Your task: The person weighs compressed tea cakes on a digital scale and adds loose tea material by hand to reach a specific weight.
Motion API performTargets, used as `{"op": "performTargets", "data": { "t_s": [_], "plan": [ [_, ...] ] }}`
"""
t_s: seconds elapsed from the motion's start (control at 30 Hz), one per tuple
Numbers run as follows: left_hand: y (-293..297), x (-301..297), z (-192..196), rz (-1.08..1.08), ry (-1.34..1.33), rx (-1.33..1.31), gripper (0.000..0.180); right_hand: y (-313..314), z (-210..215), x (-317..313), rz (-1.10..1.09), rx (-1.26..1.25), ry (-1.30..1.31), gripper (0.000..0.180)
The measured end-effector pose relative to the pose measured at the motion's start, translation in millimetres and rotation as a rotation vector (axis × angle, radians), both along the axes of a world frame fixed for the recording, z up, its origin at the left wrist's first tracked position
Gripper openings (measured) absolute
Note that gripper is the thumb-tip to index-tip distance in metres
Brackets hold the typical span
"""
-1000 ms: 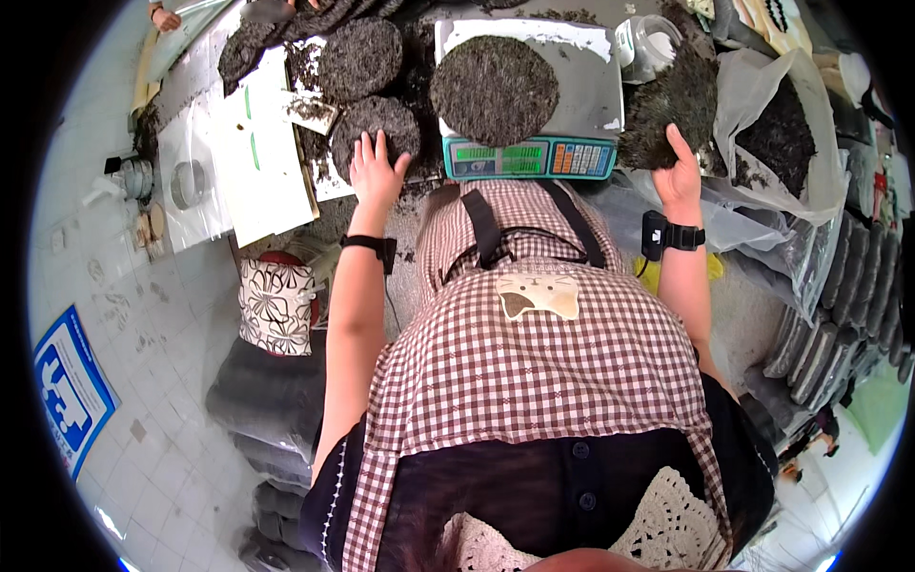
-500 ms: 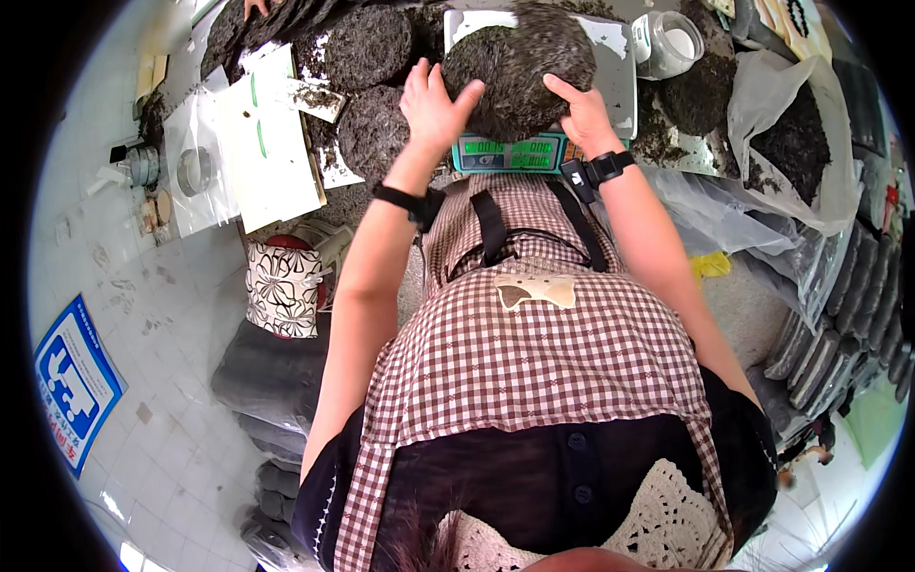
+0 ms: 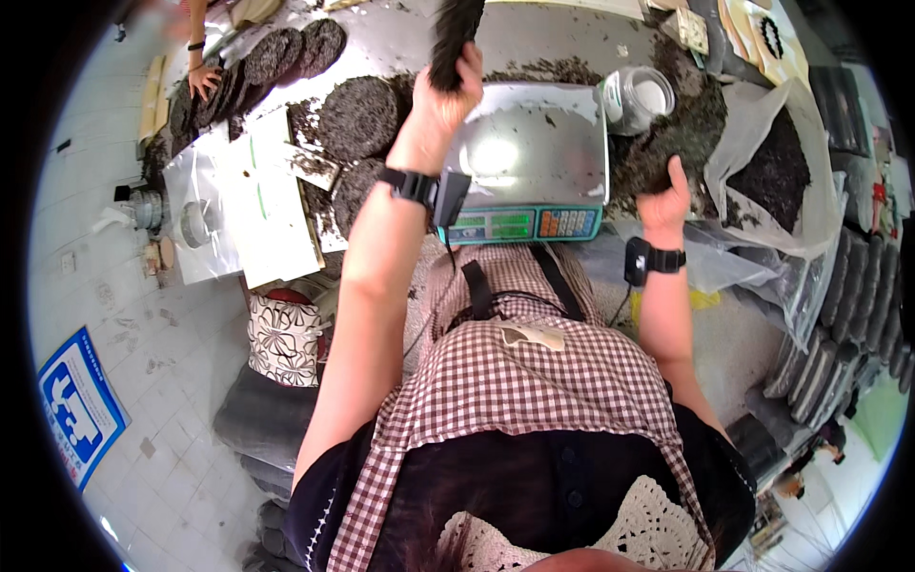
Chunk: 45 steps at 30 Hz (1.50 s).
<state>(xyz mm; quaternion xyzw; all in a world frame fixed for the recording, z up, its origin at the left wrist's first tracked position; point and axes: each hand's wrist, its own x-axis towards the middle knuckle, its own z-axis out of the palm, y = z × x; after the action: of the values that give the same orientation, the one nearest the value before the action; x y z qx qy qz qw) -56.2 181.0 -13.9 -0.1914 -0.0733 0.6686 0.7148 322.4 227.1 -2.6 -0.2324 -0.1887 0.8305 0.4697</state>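
Left hand: the left hand (image 3: 440,100) is raised over the worktop (image 3: 400,43), its fingers (image 3: 469,63) wrapped tight around a dark pressed cake (image 3: 454,33) held on edge; the cake's top runs out of the picture, so its full shape is cut off.
Right hand: the right hand (image 3: 665,202) rests on a heap of loose dark leaf (image 3: 672,143) just right of the scale; only the back of the hand and the thumb show, and I cannot tell whether the fingers are spread or pinching leaf.
Scale: the weighing scale (image 3: 529,157) sits between the two hands, its steel pan bare but for a few crumbs and a bright glare patch; the front panel is partly covered by the left wrist band.
Jar: a small clear jar (image 3: 637,98) stands at the scale's far right corner, its contents too pale to identify.
Bag: an open plastic bag (image 3: 777,172) of dark leaf lies right of the heap, its lower part lost in folds.
Other cakes: round dark cakes (image 3: 357,116) lie left of the scale, one half hidden by the left forearm.
White sheets: paper sheets (image 3: 272,205) lie at the worktop's left edge.
Another person: a second person's hand (image 3: 202,81) touches a row of cakes at the far left; the rest of that person is cut off.
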Motion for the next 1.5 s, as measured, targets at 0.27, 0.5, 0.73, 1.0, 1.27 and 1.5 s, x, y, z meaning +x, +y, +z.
{"op": "performTargets", "data": {
  "t_s": [0.27, 0.5, 0.73, 1.0, 1.27, 1.5],
  "plan": [
    [-30, 29, 8, -0.09, -0.091, -0.063, 0.036, -28, -29, 14, -0.07, -0.152, -0.062, 0.041],
    [44, -25, -10, 0.143, 1.193, -0.871, 0.062, -20, -36, 12, -0.019, -0.183, -0.123, 0.041],
    [-189, -11, -55, 0.525, 2.708, -1.187, 0.074, -11, -39, 33, 0.143, -0.197, -0.15, 0.045],
    [-295, 13, -107, -0.656, 2.764, -1.248, 0.125, -16, -20, -97, 0.08, 1.369, -1.426, 0.035],
    [-283, 36, -136, -0.564, 2.645, -1.424, 0.128, -79, -48, -190, 0.384, 2.012, -0.726, 0.037],
    [-288, 29, -136, -0.597, 2.602, -1.352, 0.127, -111, -16, -207, 0.655, 1.477, -0.545, 0.051]
  ]
}}
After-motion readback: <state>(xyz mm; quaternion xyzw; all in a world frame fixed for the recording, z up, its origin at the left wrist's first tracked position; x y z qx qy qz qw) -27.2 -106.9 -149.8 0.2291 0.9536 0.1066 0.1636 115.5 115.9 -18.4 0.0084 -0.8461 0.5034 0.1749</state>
